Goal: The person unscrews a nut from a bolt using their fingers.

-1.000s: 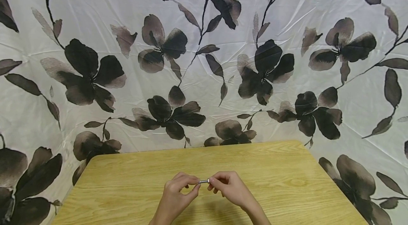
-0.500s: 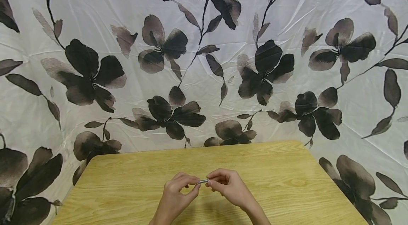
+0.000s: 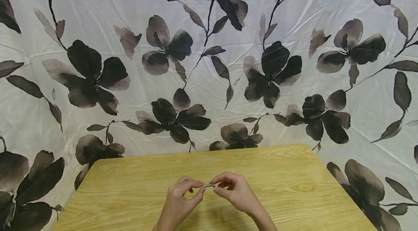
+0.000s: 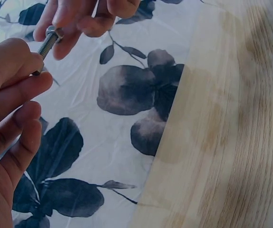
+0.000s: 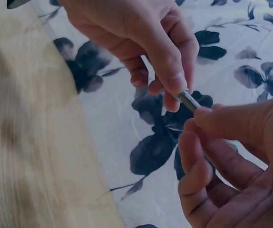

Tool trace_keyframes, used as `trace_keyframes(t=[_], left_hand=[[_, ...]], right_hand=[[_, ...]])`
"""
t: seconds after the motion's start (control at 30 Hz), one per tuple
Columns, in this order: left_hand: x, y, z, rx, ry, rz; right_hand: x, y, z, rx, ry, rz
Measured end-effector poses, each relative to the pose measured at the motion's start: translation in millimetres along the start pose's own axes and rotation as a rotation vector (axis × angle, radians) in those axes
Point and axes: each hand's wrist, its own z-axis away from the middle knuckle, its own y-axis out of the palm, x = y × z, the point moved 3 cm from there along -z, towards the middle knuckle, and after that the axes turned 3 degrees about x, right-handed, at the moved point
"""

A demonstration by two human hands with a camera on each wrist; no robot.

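A small silver threaded bolt (image 3: 208, 186) is held up over the table between both hands, roughly level in the head view. My left hand (image 3: 183, 196) pinches its left end between thumb and index finger. My right hand (image 3: 236, 193) has its thumb and index fingertips around the other end, where a wider hex-shaped part (image 4: 54, 33) shows in the left wrist view. I cannot tell whether that part is a nut or the bolt's head. Bare thread (image 5: 190, 101) is visible between the two hands in the right wrist view.
Beneath the hands lies a light wood-grain table (image 3: 130, 176) with rounded far corners. A white cloth (image 3: 202, 89) printed with dark flowers hangs behind it and along both sides.
The right index finger and thumb have shifted around the bolt's right end, the index finger moving up and slightly left. My left hand keeps almost the same place and grip.
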Motion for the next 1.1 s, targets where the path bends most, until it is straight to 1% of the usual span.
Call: trace_keyframes(t=[0.1, 0.17, 0.33, 0.43, 0.67, 0.9, 1.1], left_hand=[[0.1, 0.2, -0.1, -0.009, 0.023, 0.006], [0.3, 0.4, -0.2, -0.010, 0.024, 0.011], [1.4, 0.9, -0.4, -0.015, 0.039, 0.022], [2.0, 1.0, -0.5, -0.013, 0.052, 0.032], [2.0, 0.8, -0.9, -0.009, 0.063, 0.042], [1.4, 0.4, -0.7, -0.006, 0.052, 0.042], [1.4, 0.7, -0.9, -0.010, 0.037, 0.032]], right_hand=[[0.1, 0.5, 0.1, 0.009, -0.003, 0.007], [-0.5, 0.5, -0.3, 0.008, 0.013, 0.005], [-4.2, 0.2, -1.6, -0.007, 0.107, 0.011], [-5.6, 1.1, -1.7, 0.004, 0.138, 0.008], [-4.4, 0.4, -1.1, 0.020, 0.100, -0.004], [-4.7, 1.0, -0.3, 0.025, 0.119, -0.031], [-4.4, 0.1, -0.9, 0.006, 0.102, -0.034]])
